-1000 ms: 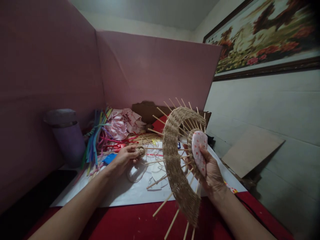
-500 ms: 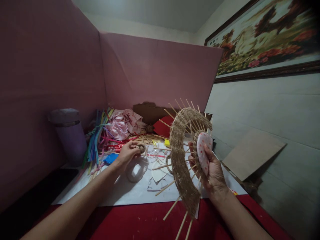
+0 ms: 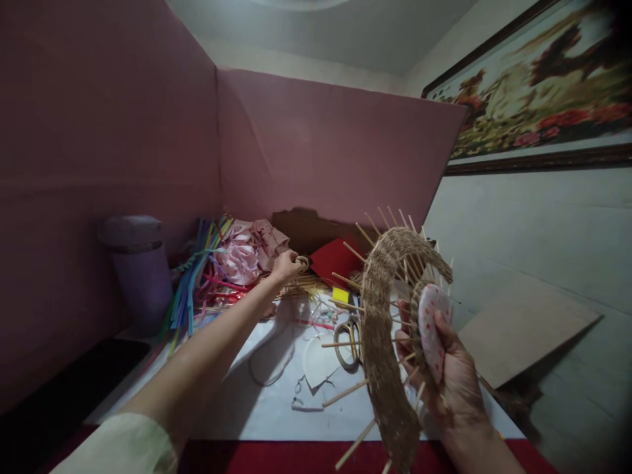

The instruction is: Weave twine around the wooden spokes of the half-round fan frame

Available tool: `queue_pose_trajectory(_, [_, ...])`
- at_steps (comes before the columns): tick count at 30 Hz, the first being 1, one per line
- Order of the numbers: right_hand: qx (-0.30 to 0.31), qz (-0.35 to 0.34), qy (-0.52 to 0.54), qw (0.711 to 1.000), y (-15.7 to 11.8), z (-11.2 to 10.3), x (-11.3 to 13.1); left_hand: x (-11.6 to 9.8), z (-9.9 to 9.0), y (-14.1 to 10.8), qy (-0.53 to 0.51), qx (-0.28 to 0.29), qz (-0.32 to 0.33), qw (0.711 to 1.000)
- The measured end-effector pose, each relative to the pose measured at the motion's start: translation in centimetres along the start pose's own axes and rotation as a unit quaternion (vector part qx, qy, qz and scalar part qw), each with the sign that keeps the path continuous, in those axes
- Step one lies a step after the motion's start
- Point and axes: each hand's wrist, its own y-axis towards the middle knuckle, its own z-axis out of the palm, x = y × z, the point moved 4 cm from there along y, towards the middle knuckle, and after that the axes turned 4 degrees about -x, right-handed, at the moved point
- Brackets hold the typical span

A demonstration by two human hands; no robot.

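Note:
In my right hand (image 3: pixel 457 368) is a crescent-shaped woven twine piece (image 3: pixel 382 336) with thin wooden sticks radiating through it. My thumb presses on the white, red-spotted fabric pad (image 3: pixel 435 326) at its centre, while the fingers go behind. Toward the back of the table, my left hand (image 3: pixel 285 266) pinches a small round coil of twine (image 3: pixel 303 263). Below that hand lies a bundle of thin sticks (image 3: pixel 309 284). A loop of twine (image 3: pixel 269 378) rests on the white sheet under my left forearm.
Scissors (image 3: pixel 348 345) lie beside a white paper piece (image 3: pixel 318 359), partly behind the woven piece. At the left are a purple tumbler (image 3: pixel 141 283), colourful pipe cleaners (image 3: pixel 190 283) and pink cloth (image 3: pixel 239 253). Red paper (image 3: pixel 336 260) and a yellow block (image 3: pixel 340 296) sit farther back.
My left hand has moved forward and to the right with the coil. The woven piece appears lower and farther right, and the scissors show more fully.

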Motion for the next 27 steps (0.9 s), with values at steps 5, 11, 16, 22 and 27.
queue_pose_trajectory(5, [-0.005, 0.01, 0.0, 1.0, 0.5, -0.3, 0.3, 0.3, 2.1, 1.8, 0.127, 0.032, 0.037, 0.991])
queue_pose_trajectory(11, [-0.06, -0.019, -0.003, 0.998, 0.3, -0.1, 0.5, 1.8, 3.8, 2.1, 0.219, 0.053, 0.062, 0.972])
queue_pose_trajectory(16, [-0.106, -0.012, 0.007, 0.994, 0.0, 0.0, 0.3, 0.8, 3.7, 1.0, 0.234, 0.028, 0.113, 0.965])
queue_pose_trajectory(22, [-0.03, -0.01, -0.003, 0.999, -0.1, 0.8, 0.2, -1.7, 1.7, -2.5, 0.185, 0.036, 0.19, 0.964])
queue_pose_trajectory(27, [-0.034, -0.032, 0.007, 0.999, -0.1, 1.5, -0.2, -2.4, 0.5, -8.2, 0.098, 0.088, 0.239, 0.962])
